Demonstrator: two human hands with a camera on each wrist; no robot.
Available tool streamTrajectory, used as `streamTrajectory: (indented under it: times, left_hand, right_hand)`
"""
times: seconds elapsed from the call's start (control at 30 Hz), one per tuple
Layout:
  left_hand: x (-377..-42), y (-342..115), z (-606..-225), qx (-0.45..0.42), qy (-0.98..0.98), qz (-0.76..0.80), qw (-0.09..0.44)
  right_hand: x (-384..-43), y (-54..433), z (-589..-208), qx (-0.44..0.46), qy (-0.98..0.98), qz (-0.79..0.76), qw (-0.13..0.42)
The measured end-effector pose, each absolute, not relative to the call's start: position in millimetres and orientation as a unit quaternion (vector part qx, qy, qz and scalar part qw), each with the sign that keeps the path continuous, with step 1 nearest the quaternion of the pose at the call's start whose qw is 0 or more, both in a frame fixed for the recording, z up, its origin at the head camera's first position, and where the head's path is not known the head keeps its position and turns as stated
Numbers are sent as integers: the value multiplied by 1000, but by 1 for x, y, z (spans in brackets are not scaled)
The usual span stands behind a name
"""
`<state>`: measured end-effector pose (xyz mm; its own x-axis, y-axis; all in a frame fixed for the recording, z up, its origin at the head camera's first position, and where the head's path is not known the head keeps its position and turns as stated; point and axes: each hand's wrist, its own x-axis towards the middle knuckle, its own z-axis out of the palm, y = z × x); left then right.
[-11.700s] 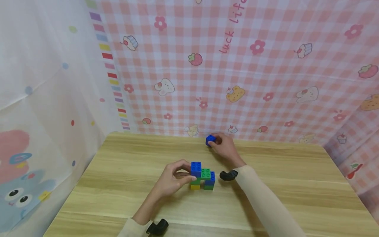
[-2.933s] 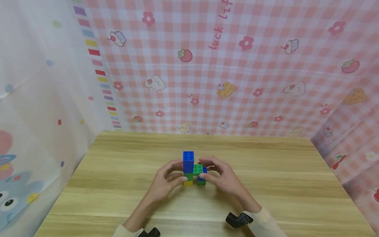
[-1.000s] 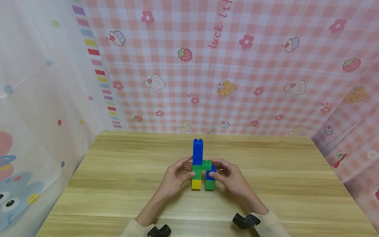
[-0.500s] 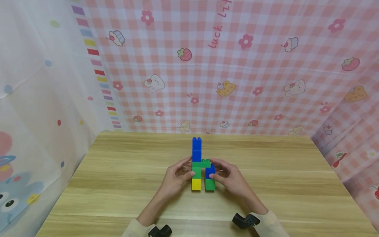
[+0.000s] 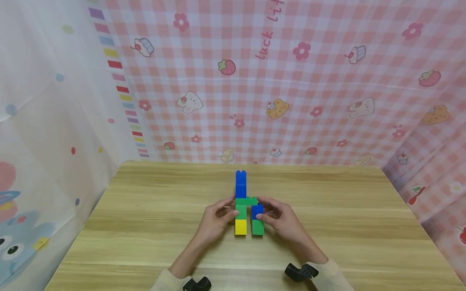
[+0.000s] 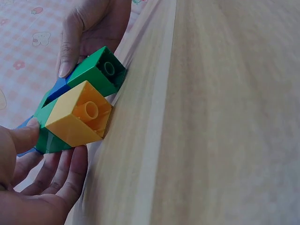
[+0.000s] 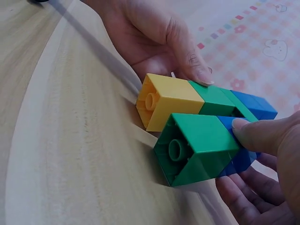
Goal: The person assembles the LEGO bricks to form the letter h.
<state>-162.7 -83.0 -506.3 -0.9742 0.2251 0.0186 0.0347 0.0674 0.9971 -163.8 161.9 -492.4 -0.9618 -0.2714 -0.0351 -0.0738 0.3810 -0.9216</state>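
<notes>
Both hands hold one structure of toy building bricks near the middle of the table, tilted back so its hollow undersides face the wrist cameras. Its left leg is a yellow brick (image 5: 240,227) below a green brick (image 5: 240,212). The right leg has a green brick (image 7: 199,145) below a blue one (image 5: 257,211). A green bridging brick (image 5: 246,201) joins the legs, and two blue bricks (image 5: 241,184) rise above its left end. My left hand (image 5: 217,218) pinches the left leg at the green brick. With thumb and fingers, my right hand (image 5: 281,218) grips the right leg's blue brick.
The wooden table (image 5: 164,194) carries the structure and extends to both sides. A pink checked cloth (image 5: 225,97) hangs behind its back edge, and a white patterned cloth (image 5: 91,121) hangs at the left. Black wrist mounts (image 5: 301,272) sit by both sleeves.
The loose blue brick my right hand held at the back is now atop the left column. That hand came to the right leg. The structure has since tipped backward, showing its front.
</notes>
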Motion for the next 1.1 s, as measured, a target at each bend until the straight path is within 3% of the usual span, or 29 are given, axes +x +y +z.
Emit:
streamTrajectory:
  times: [1.1]
  left_hand:
    - [-165, -75, -506, 85, 767, 633, 62]
  right_hand:
    - [-161, 160, -498, -50, 829, -552, 77]
